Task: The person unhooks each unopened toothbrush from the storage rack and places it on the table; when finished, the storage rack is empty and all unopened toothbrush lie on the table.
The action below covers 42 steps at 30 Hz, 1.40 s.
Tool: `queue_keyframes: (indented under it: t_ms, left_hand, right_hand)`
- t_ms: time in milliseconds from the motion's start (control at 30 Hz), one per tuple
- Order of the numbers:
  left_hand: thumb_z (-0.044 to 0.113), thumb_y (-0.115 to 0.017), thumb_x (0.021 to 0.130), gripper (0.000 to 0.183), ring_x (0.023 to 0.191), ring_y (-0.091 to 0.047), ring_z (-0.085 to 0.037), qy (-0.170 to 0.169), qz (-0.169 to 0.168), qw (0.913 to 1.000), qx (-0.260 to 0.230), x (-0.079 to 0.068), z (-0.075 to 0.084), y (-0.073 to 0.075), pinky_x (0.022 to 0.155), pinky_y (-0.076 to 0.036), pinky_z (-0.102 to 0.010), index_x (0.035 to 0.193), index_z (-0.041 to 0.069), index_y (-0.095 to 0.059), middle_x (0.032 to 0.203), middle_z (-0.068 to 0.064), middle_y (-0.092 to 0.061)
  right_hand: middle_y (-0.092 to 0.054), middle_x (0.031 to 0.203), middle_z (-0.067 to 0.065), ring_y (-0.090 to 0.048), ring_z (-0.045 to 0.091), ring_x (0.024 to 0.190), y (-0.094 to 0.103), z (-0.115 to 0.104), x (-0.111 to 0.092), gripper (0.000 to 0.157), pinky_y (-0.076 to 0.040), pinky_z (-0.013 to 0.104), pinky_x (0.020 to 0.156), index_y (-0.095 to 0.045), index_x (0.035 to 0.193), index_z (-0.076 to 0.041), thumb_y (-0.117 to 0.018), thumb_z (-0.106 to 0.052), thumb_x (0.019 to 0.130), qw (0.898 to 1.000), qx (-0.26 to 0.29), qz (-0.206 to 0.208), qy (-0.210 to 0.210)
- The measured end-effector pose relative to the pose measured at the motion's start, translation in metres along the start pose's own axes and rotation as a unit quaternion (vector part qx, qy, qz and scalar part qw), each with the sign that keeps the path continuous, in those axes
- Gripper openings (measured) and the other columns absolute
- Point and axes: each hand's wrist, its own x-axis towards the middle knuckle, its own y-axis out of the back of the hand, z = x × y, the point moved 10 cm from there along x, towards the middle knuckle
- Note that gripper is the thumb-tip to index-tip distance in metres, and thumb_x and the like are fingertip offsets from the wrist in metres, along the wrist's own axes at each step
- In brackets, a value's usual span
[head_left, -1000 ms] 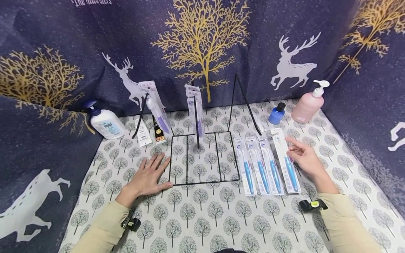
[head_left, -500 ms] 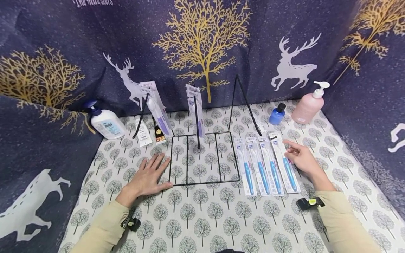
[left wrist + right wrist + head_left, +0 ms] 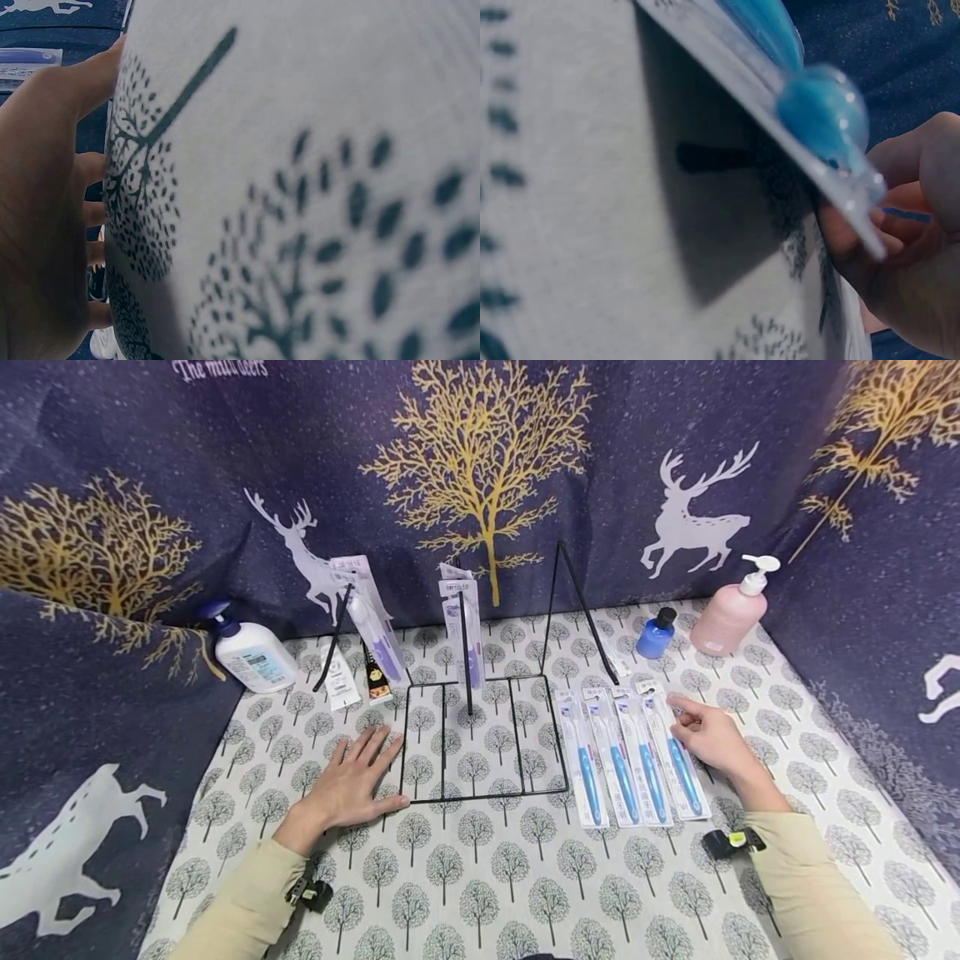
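Note:
My right hand (image 3: 708, 735) pinches the right edge of a packaged blue toothbrush (image 3: 678, 760), also seen in the right wrist view, where the pack (image 3: 821, 135) tilts up off the cloth. Three more packaged blue toothbrushes (image 3: 621, 768) lie side by side just left of it. My left hand (image 3: 352, 781) lies flat with fingers spread on the cloth, its thumb at the front left corner of a black wire rack (image 3: 483, 796). Packaged purple toothbrushes hang on the rack's left arm (image 3: 378, 639) and middle arm (image 3: 463, 647). The rack's right arm (image 3: 588, 610) carries none.
Behind my left hand stand a white pump bottle (image 3: 257, 656), a white tube (image 3: 341, 681) and a black tube (image 3: 377, 677). A blue bottle (image 3: 655, 639) and a pink pump bottle (image 3: 727, 618) stand at the back right. Dark printed cloth walls surround the table.
The toothbrush pack under my right hand has shifted slightly left and its top toward me, closer in line with the other packs. The left hand has stayed still.

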Motion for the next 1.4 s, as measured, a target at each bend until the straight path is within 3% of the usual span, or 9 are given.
queue_keyframes:
  t_ms: [333,533,667,867,1067,1300,1400]
  left_hand:
    - [0.08,-0.035,0.075,0.095,0.139,-0.012,-0.033,-0.002,-0.003,1.0,0.005,-0.004,0.0,0.001,0.107,-0.015,-0.064,0.147,0.021,-0.017,0.154,-0.007,-0.009]
    - [0.08,-0.033,0.075,0.095,0.14,-0.011,-0.033,-0.001,-0.007,1.0,0.001,-0.005,-0.001,-0.002,0.106,-0.014,-0.064,0.147,0.021,-0.016,0.154,-0.007,-0.008]
    - [0.079,-0.035,0.075,0.095,0.139,-0.013,-0.034,-0.003,-0.002,1.0,-0.004,-0.005,-0.001,-0.002,0.106,-0.015,-0.065,0.147,0.021,-0.017,0.154,-0.007,-0.01]
    - [0.078,-0.036,0.076,0.094,0.139,-0.014,-0.035,-0.004,-0.001,1.0,0.004,-0.006,-0.001,-0.001,0.106,-0.016,-0.065,0.147,0.02,-0.018,0.154,-0.008,-0.01]
    - [0.077,-0.038,0.076,0.094,0.139,-0.014,-0.035,-0.001,-0.004,1.0,0.003,-0.006,-0.001,0.002,0.106,-0.015,-0.064,0.147,0.019,-0.018,0.154,-0.008,-0.01]
    - [0.078,-0.036,0.076,0.094,0.139,-0.011,-0.034,-0.002,-0.008,1.0,0.0,-0.004,-0.001,0.0,0.106,-0.014,-0.064,0.147,0.021,-0.015,0.155,-0.007,-0.007]
    - [0.078,-0.037,0.076,0.094,0.139,-0.012,-0.034,-0.003,-0.004,1.0,-0.001,-0.002,0.0,0.0,0.107,-0.014,-0.064,0.147,0.021,-0.015,0.154,-0.007,-0.007]
  right_hand:
    - [-0.065,0.067,0.001,-0.055,0.018,0.059,0.012,-0.016,-0.006,0.031,-0.046,0.039,0.06,-0.064,0.106,-0.003,-0.061,-0.016,0.078,0.99,-0.12,0.066,0.013]
    - [-0.066,0.068,0.008,-0.06,0.032,0.065,0.011,-0.019,-0.01,0.026,-0.045,0.047,0.058,-0.067,0.097,-0.001,-0.062,-0.015,0.075,0.985,-0.154,0.082,0.001]
    - [-0.067,0.07,0.01,-0.061,0.034,0.066,0.009,-0.018,-0.01,0.025,-0.046,0.048,0.058,-0.067,0.096,-0.001,-0.062,-0.015,0.075,0.984,-0.163,0.075,-0.008]
    - [-0.068,0.071,0.011,-0.061,0.034,0.067,0.014,-0.024,-0.01,0.024,-0.045,0.047,0.059,-0.067,0.095,-0.001,-0.061,-0.014,0.077,0.984,-0.152,0.098,-0.002]
    - [-0.067,0.074,0.01,-0.062,0.028,0.067,0.023,-0.05,-0.007,0.023,-0.046,0.043,0.061,-0.067,0.099,-0.005,-0.06,-0.016,0.081,0.982,-0.109,0.152,0.025]
    - [-0.069,0.078,0.006,-0.065,0.02,0.067,0.013,-0.09,-0.002,0.02,-0.05,0.02,0.057,-0.068,0.101,-0.009,-0.062,-0.017,0.083,0.986,-0.036,0.151,0.066]
    - [-0.07,0.082,0.007,-0.066,0.02,0.07,0.007,-0.112,0.0,0.021,-0.052,0.015,0.061,-0.068,0.102,-0.007,-0.064,-0.015,0.083,0.985,0.003,0.143,0.095]
